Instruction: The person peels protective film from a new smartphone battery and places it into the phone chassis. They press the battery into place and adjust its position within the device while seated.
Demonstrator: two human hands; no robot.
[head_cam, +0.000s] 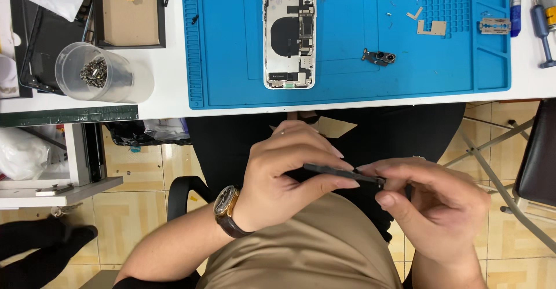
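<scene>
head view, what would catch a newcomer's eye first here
The opened phone, back up with its insides bared, lies mid-way on the blue work mat at the top. Below the table edge, the left hand and right hand pinch a thin dark strip between them over the lap. A clear cup of small metal parts stands at upper left.

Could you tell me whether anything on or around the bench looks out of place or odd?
The clear plastic cup of small metal parts lies tipped on its side left of the blue mat; nothing has visibly spilled. Otherwise nothing stands out.
</scene>
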